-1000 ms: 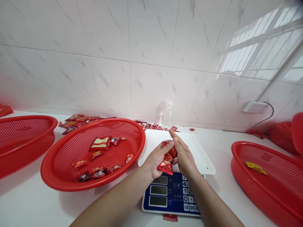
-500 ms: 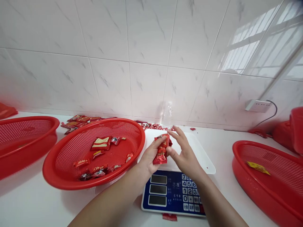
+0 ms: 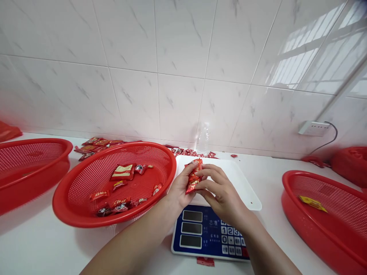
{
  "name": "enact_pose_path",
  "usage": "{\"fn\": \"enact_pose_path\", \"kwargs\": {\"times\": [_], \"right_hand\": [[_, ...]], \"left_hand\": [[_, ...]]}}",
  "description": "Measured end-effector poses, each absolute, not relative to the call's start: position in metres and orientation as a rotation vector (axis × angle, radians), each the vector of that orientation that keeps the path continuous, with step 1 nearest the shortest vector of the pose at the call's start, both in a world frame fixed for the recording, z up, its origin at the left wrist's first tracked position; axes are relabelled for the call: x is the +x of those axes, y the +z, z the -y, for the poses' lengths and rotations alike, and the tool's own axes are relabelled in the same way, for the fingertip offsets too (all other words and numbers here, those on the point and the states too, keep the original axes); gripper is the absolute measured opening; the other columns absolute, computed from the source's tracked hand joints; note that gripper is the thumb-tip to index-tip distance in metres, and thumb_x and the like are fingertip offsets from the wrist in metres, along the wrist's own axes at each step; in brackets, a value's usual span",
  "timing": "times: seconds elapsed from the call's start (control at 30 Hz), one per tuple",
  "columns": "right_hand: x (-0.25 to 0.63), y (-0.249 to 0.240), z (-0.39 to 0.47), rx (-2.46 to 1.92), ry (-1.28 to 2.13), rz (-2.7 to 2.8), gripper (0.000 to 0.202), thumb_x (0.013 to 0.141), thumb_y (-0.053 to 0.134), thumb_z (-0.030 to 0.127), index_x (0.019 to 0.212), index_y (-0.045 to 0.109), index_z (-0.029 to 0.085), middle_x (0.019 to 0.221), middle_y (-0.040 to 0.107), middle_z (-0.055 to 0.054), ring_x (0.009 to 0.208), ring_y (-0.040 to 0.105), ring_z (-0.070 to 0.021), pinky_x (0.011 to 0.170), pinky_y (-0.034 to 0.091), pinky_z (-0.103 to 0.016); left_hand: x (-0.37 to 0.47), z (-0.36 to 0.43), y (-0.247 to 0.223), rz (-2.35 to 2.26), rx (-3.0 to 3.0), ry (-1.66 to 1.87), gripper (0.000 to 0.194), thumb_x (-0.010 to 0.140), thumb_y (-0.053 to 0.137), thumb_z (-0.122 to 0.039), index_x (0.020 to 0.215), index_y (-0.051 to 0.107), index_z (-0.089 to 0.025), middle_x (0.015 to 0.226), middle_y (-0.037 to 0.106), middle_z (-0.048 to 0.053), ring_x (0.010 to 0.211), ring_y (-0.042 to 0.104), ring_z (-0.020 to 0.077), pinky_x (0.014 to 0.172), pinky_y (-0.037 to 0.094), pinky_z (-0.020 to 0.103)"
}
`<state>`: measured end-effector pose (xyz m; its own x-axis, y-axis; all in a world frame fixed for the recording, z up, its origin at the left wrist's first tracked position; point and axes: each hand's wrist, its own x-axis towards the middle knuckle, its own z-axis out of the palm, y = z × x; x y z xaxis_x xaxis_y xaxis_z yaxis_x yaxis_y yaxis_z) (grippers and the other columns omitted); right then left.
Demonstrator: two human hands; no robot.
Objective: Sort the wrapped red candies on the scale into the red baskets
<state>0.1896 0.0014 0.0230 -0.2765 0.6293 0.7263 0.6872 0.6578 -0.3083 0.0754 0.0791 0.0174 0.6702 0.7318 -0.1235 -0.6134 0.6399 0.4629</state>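
Your left hand (image 3: 180, 187) clamps fingers on red packets (image 3: 192, 185); your right hand (image 3: 222, 190) lays fingers against them, grip unclear. Likely light, slippery: hold mid-packet.

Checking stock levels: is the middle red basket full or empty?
Neither: the middle red basket is partly filled. Some wrapped packets lie scattered, with its bottom showing between them.

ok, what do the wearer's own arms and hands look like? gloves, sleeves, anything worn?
Nothing worn in view. Left hand and right hand are both ungloved; no rings, watch or bracelet show. Left forearm and right forearm are bare to the frame edge, no sleeve or marking visible.
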Motion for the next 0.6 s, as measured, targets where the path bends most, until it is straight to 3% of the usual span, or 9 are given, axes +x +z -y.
{"fn": "enact_pose_path", "kwargs": {"times": [0.2, 0.4, 0.6], "right_hand": [[0.194, 0.034, 0.010, -1.045, 0.310, 1.693, 0.008, 0.088, 0.054, 0.026, 0.092, 0.061, 0.026, 0.094, 0.065, -0.002, 0.092, 0.060, -0.0179, 0.083, 0.050, -0.036], [0.207, 0.025, -0.006, -1.347, 0.405, 1.302, 0.021, 0.084, 0.055, 0.042, 0.087, 0.060, 0.022, 0.077, 0.064, -0.002, 0.064, 0.057, -0.0153, 0.057, 0.048, -0.028], [0.209, 0.020, -0.015, -1.387, 0.393, 1.272, 0.022, 0.084, 0.054, 0.043, 0.082, 0.059, 0.022, 0.075, 0.064, -0.003, 0.066, 0.057, -0.0169, 0.058, 0.045, -0.028]], "left_hand": [[0.075, -0.081, 0.018, -0.374, 0.416, 0.811, 0.009, 0.079, 0.064, -0.014, 0.086, 0.059, -0.012, 0.073, 0.063, 0.003, 0.063, 0.064, 0.0114, 0.055, 0.054, 0.019], [0.077, -0.074, 0.014, -0.406, 0.520, 0.843, 0.020, 0.079, 0.064, -0.015, 0.099, 0.061, -0.014, 0.088, 0.069, 0.005, 0.074, 0.066, 0.0125, 0.067, 0.056, 0.023], [0.077, -0.062, 0.016, -0.440, 0.774, 0.781, 0.027, 0.083, 0.063, -0.030, 0.106, 0.060, -0.018, 0.095, 0.069, 0.008, 0.082, 0.066, 0.0180, 0.070, 0.058, 0.033]]}}
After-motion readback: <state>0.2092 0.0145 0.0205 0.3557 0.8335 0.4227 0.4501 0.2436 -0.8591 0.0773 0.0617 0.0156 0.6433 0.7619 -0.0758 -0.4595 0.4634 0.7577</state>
